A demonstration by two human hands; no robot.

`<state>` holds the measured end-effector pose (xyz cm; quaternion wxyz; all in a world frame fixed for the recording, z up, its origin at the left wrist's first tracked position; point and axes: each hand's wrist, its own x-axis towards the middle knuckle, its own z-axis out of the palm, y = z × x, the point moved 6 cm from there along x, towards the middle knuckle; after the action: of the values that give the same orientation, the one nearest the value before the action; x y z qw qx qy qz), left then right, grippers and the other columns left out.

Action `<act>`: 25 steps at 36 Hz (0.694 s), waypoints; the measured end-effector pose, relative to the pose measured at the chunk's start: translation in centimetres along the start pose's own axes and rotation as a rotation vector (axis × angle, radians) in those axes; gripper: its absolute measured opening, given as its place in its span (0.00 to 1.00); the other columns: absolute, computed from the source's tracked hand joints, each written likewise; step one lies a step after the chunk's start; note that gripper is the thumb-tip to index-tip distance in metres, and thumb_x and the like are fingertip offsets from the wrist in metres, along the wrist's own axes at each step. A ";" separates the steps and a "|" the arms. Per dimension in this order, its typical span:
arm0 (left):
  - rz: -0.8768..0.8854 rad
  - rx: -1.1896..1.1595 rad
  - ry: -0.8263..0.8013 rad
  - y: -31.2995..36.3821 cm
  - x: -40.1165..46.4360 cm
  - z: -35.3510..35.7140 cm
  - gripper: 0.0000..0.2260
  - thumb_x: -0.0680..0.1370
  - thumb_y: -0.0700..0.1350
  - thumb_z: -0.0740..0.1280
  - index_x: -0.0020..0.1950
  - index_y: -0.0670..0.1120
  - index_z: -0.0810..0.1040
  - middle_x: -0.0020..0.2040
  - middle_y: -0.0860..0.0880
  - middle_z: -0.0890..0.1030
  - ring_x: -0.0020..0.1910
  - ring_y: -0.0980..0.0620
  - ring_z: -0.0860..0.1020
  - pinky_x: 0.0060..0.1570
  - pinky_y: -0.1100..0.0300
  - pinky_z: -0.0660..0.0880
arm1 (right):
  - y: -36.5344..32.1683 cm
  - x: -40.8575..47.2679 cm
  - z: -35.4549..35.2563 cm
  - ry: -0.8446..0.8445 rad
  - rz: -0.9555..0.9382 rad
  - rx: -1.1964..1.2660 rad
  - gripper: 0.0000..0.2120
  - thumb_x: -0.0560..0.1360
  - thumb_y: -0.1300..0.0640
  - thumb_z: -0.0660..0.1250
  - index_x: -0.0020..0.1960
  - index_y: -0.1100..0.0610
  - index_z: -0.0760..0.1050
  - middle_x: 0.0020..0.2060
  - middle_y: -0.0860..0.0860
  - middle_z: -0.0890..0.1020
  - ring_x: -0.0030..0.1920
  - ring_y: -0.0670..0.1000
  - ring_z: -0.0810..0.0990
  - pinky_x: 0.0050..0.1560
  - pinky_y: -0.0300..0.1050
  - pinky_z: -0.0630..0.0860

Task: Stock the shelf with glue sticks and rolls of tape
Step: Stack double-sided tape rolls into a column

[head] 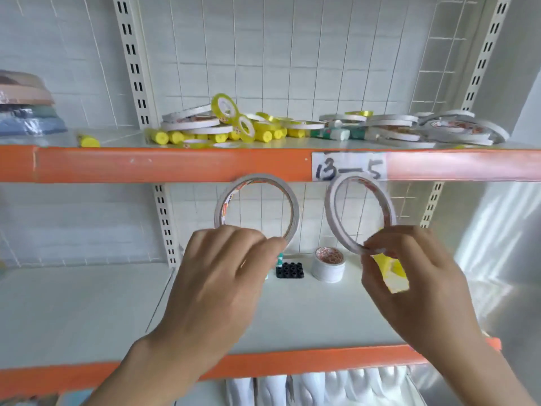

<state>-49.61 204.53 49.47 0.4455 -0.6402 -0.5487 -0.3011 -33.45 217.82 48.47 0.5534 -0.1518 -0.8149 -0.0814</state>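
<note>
While each hand pinches a thin tape ring by its lower rim below the upper shelf, left hand on one ring, right hand on another, both look light and easily bent; a yellow item behind the right fingers is half hidden

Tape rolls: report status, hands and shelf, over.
Left hand pinches one thin tape roll. Right hand pinches another roll, plus a yellow item. Both below the upper shelf. Shelf's middle and right already crowded.
</note>
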 end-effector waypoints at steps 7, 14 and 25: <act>-0.069 -0.067 -0.140 2.2 -4.0 5.7 0.21 0.69 0.34 0.71 0.59 0.49 0.73 0.43 0.49 0.80 0.42 0.46 0.74 0.41 0.52 0.67 | 3.9 -6.4 2.3 -0.138 0.089 -0.024 0.05 0.74 0.59 0.66 0.47 0.60 0.79 0.45 0.52 0.80 0.43 0.58 0.79 0.43 0.48 0.74; -0.258 -0.228 -0.299 1.0 -8.7 13.2 0.06 0.75 0.44 0.62 0.50 0.51 0.73 0.41 0.52 0.79 0.41 0.48 0.75 0.37 0.52 0.72 | 7.6 -11.0 6.2 -0.291 0.190 -0.019 0.06 0.71 0.65 0.72 0.47 0.59 0.78 0.44 0.50 0.80 0.43 0.57 0.78 0.35 0.50 0.77; -0.385 -0.440 -0.547 1.4 -14.2 22.8 0.11 0.66 0.34 0.74 0.45 0.48 0.80 0.41 0.53 0.82 0.41 0.46 0.80 0.36 0.49 0.75 | 10.2 -16.8 13.4 -0.562 0.357 -0.085 0.07 0.70 0.63 0.73 0.45 0.58 0.78 0.42 0.51 0.80 0.42 0.58 0.78 0.32 0.52 0.77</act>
<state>-53.65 218.89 27.15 0.0704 -0.6624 -0.6793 -0.3079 -36.03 228.81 27.51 0.3058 -0.3317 -0.8920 0.0277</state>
